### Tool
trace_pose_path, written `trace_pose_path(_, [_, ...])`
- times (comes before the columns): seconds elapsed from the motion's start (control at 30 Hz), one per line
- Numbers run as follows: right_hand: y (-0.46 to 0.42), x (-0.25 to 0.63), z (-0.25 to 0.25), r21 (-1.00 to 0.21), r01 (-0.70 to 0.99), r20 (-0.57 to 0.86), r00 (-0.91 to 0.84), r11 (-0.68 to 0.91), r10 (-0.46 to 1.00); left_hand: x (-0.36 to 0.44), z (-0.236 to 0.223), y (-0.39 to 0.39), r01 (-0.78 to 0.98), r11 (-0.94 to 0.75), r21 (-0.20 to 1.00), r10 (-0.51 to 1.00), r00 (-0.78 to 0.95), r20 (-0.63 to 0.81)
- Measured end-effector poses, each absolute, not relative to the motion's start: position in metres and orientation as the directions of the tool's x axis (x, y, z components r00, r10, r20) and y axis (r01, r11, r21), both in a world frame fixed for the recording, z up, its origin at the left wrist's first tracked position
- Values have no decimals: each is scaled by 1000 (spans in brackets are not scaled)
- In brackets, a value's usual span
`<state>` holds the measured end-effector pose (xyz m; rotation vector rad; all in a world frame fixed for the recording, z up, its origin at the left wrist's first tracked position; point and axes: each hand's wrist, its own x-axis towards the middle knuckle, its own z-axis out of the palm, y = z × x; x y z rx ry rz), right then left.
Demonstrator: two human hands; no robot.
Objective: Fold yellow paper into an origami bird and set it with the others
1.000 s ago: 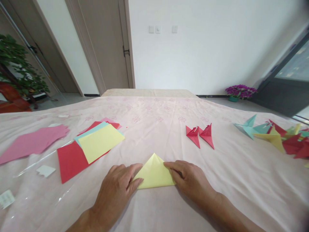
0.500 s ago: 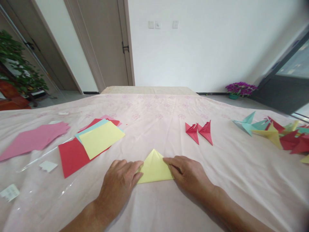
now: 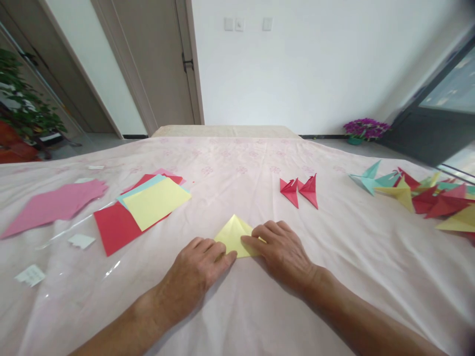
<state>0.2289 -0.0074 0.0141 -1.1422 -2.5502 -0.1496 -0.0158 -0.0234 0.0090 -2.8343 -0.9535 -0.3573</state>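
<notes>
A yellow sheet of origami paper (image 3: 233,232), folded into a triangle with its peak pointing away from me, lies flat on the tablecloth. My left hand (image 3: 198,267) is closed on its left corner, the thumb along the near edge and the curled fingers on top. On the opposite side, my right hand (image 3: 284,252) has its thumb pressed on the paper's face and its fingers around the right corner, which they partly hide. Beyond the right hand stand two red folded paper cranes (image 3: 298,191) side by side.
Left of my hands is a stack of coloured sheets, a yellow sheet (image 3: 158,201) on top and a red sheet (image 3: 118,227) below. Pink sheets (image 3: 55,207) lie farther left, near torn white scraps (image 3: 81,241). Several red, yellow and teal cranes (image 3: 426,198) pile up at right.
Both hands have moved inward along the yellow paper, the left thumb now at its near edge and the right thumb on its face. The camera view has shifted slightly.
</notes>
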Motion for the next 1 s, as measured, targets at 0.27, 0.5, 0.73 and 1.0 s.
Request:
trace_pose_path(0.27, [-13, 232, 20, -10, 515, 279, -821, 857, 497, 0, 23, -45, 691, -690, -214, 690, 717, 93])
trace_pose_path(0.5, [-19, 230, 16, -97, 579, 290, -762, 810, 579, 11, 27, -55, 730, -645, -224, 737, 672, 71])
trace_pose_path(0.73, [-16, 248, 15, -115, 568, 284, -767, 815, 575, 0, 26, -58, 736, -640, -220, 739, 668, 89])
trace_pose_path(1.0, [-13, 283, 15, -199, 555, 323, -741, 808, 588, -34, 16, -63, 772, -595, -226, 749, 634, 192])
